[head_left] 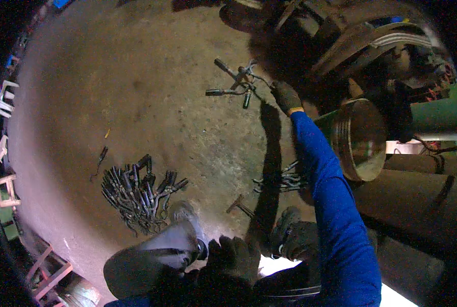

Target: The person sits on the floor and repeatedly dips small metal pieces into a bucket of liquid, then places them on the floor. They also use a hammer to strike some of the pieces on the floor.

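Observation:
My right hand (288, 98), in a dark glove, reaches out ahead with its fingers closed at the end of a bent metal rod (259, 78). That rod belongs to a small, loose group of metal pieces with black cylindrical ends (214, 92) on the floor. My left hand (233, 255), also gloved, is low by my knees, its fingers extended and apart, with nothing seen in it; shadow hides much of it. A dense pile of similar black-ended pieces (131, 192) lies left of my left foot. One single piece (102, 155) is just beyond the pile.
A hammer (241, 205) lies between my feet. More bent metal rods (284, 180) are beneath my right forearm. A large bucket (362, 140) lies on its side at right, near a thick pipe (407, 197). Curved metal parts (356, 46) crowd the far right. White chairs (4, 100) line the left.

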A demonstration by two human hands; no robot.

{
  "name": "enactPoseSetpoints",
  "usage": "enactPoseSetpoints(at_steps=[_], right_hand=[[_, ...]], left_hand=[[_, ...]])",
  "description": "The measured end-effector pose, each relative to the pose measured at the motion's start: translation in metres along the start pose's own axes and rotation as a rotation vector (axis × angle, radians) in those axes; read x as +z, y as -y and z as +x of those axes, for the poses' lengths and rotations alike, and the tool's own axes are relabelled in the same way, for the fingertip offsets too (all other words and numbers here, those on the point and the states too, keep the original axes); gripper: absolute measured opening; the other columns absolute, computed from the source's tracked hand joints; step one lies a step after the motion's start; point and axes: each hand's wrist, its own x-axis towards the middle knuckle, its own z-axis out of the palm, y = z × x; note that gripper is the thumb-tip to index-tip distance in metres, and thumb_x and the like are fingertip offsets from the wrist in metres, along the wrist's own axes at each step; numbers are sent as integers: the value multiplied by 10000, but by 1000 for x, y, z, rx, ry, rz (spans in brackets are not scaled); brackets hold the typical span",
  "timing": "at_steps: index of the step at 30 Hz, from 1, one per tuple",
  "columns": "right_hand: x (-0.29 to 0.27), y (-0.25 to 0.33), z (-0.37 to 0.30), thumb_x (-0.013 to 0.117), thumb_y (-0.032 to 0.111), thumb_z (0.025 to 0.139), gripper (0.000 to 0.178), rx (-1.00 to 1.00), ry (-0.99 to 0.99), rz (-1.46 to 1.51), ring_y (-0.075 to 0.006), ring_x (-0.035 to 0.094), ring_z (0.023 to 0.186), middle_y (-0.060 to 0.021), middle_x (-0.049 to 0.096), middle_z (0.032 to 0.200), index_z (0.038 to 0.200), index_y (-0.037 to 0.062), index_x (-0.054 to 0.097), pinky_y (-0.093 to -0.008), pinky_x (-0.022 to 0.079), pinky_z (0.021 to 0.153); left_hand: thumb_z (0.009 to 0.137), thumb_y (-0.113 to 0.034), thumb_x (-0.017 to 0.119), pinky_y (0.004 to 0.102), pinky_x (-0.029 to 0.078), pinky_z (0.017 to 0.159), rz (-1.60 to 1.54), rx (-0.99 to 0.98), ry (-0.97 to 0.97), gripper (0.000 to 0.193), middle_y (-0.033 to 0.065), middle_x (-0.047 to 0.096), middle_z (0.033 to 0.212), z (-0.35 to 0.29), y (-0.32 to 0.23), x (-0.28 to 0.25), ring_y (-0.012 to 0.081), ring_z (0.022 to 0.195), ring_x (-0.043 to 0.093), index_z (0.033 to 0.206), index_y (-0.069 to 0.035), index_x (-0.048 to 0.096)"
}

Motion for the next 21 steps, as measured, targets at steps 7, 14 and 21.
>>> enactPoseSetpoints(at_steps=[7, 14, 21], right_hand=[[-148, 41, 10, 591, 180, 851, 285, -154, -81, 30, -399, 596, 1040, -218, 636, 1115, 1107, 69, 647, -441, 478, 913], [-277, 20, -68, 745, 328, 726, 512, -116, -378, 155, -383, 635, 991, -208, 678, 1045, 1127, 32, 628, -448, 505, 860], [-375, -6, -193, 726, 389, 747, 520, 108, -388, 135, -348, 660, 947, -181, 688, 1035, 1108, 28, 627, -432, 517, 816]], left_hand=[[783, -303, 649, 532, 511, 731, 68, 24, -10, 362, 230, 667, 897, -10, -18, 19, 350, 849, 663, 1028, -38, 643], [837, -321, 588, 498, 532, 726, 165, 197, 102, 368, 226, 681, 920, 4, -31, 19, 370, 837, 674, 1054, -32, 653], [879, -391, 565, 470, 508, 817, 135, 438, 175, 406, 228, 655, 1031, 116, -72, 43, 393, 946, 631, 1048, -32, 649]])
